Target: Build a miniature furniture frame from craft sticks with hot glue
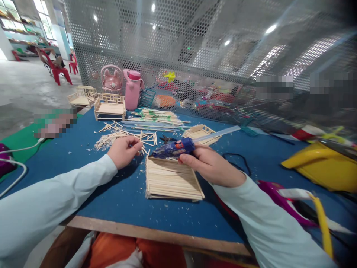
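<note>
My right hand [212, 163] is wrapped round a blue hot glue gun [174, 149] with a long translucent glue stick [219, 134] coming out of its back. The gun's nozzle is at the far left corner of a flat panel [173, 178] of pale wooden sticks lying on the table. To the left, my left hand [125, 152] pinches a short wooden stick [141, 136], held upright between thumb and finger. Just beyond that hand lie a small ladder-like stick frame [151, 139] and a pile of cut stick pieces [107, 140].
Two small stick-built pieces of furniture [110, 108] stand at the back left near a pink bottle [132, 89]. Bundled sticks [158, 116] and another stick frame [202, 134] lie behind the panel. A perforated metal screen [167, 44] borders the back; a yellow object [323, 163] sits right.
</note>
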Motion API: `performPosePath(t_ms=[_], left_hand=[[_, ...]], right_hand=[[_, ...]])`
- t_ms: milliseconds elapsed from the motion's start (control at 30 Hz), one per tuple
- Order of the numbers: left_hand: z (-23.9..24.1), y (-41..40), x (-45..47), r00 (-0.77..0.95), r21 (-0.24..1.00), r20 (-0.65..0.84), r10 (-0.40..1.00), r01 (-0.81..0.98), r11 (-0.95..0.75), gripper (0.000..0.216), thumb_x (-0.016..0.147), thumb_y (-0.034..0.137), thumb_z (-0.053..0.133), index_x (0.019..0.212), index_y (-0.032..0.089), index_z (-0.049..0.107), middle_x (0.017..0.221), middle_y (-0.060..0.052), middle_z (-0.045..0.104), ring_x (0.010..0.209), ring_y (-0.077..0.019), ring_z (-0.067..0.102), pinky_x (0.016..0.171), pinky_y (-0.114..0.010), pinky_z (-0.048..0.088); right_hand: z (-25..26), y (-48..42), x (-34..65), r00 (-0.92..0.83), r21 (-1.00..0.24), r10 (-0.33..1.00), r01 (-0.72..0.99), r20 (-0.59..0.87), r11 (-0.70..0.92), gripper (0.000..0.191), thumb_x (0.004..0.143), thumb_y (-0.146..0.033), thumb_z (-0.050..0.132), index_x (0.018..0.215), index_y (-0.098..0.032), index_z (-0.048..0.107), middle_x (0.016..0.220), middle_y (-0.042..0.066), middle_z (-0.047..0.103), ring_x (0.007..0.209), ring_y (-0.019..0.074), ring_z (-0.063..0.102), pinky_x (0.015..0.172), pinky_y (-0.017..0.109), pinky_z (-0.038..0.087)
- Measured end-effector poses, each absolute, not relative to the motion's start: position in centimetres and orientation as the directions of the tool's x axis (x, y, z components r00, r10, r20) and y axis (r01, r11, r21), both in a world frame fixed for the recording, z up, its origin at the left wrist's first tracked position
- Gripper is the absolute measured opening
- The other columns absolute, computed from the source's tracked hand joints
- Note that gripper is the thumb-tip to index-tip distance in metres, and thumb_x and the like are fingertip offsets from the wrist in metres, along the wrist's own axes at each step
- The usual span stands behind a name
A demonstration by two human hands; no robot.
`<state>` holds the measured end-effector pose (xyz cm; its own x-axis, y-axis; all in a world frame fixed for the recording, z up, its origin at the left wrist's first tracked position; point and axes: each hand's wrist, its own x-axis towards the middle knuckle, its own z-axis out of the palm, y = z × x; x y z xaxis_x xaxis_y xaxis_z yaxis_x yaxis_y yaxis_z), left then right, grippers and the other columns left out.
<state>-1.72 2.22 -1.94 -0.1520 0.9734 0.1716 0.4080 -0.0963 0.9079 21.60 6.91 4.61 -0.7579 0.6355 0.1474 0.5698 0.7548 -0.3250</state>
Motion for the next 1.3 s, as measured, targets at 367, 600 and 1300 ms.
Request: performPosePath(t_ms=[367, 600, 1300], left_hand=[[-2.0, 2.3, -1.7, -0.138, 0.902, 0.173, 0.975, 0.419, -0.1, 0.027, 0.073, 0.042, 0.05, 0.069, 0.016, 0.056, 0.057, 0.0, 0.059, 0.052, -0.0119, 0.054, 0.053, -0.024, 0.043], [-2.1, 2.3, -1.8, -0.136, 0.9, 0.182, 0.974, 0.422, -0.109, 0.027, 0.074, 0.042, 0.05, 0.068, 0.016, 0.056, 0.057, 0.0, 0.059, 0.051, -0.0112, 0.053, 0.052, -0.023, 0.043], [-2.1, 2.2, -1.8, -0.141, 0.898, 0.215, 0.966, 0.418, -0.138, 0.029, 0.073, 0.044, 0.052, 0.069, 0.016, 0.057, 0.058, 0.0, 0.059, 0.056, -0.0134, 0.057, 0.054, -0.024, 0.045]], right_hand=[[4.6, 6.8, 21.5, -0.744, -0.281, 0.651, 0.599, 0.152, 0.75, 0.043, 0.085, -0.044, 0.033, 0.066, -0.016, 0.06, 0.074, 0.01, 0.06, 0.071, 0.0207, 0.056, 0.066, 0.032, 0.043], [4.6, 6.8, 21.4, -0.747, -0.276, 0.647, 0.596, 0.156, 0.754, 0.042, 0.085, -0.043, 0.033, 0.064, -0.016, 0.058, 0.072, 0.009, 0.059, 0.069, 0.0192, 0.054, 0.064, 0.03, 0.042], [5.4, 8.1, 23.1, -0.671, -0.536, 0.719, 0.546, 0.181, 0.644, 0.038, 0.081, -0.048, 0.041, 0.066, -0.017, 0.057, 0.052, 0.002, 0.052, 0.05, 0.0148, 0.05, 0.049, 0.027, 0.04]])
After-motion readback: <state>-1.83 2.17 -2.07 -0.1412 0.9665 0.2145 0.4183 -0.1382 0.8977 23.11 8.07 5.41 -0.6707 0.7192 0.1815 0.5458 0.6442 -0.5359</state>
